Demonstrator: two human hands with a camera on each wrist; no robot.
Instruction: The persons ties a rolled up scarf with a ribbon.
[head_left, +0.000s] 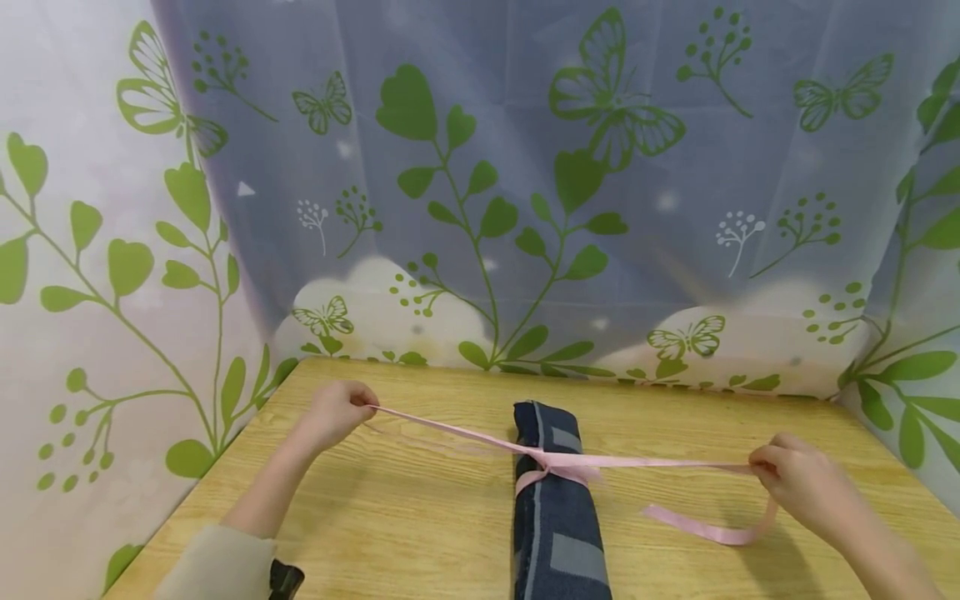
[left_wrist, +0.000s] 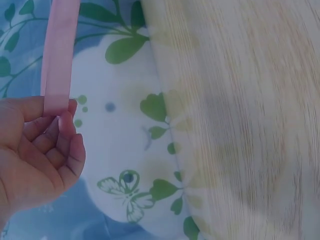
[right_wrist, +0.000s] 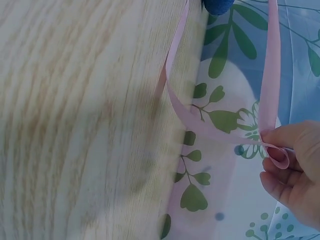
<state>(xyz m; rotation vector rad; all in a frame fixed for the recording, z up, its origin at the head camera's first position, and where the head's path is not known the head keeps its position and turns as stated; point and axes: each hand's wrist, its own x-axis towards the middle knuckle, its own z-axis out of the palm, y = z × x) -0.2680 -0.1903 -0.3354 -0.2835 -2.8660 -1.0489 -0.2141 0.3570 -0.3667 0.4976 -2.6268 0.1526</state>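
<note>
A dark blue rolled cloth with grey patches [head_left: 564, 517] lies lengthwise on the table. Round its upper part runs a pink ribbon [head_left: 637, 461], crossed on top. On the left, my left hand [head_left: 339, 414] pinches one end of the ribbon and holds it taut above the table. My right hand [head_left: 806, 483] pinches the other side, stretched out to the right. From the right fingers a loose tail of ribbon [right_wrist: 200, 128] curves down. In the left wrist view the ribbon [left_wrist: 59, 60] passes between thumb and fingertips.
The wood-grain table [head_left: 420, 533] reaches back to a hanging cloth [head_left: 480, 208] printed with green leaves and butterflies, which also covers both sides. A small black object [head_left: 285, 577] shows beside the left sleeve [head_left: 225, 562].
</note>
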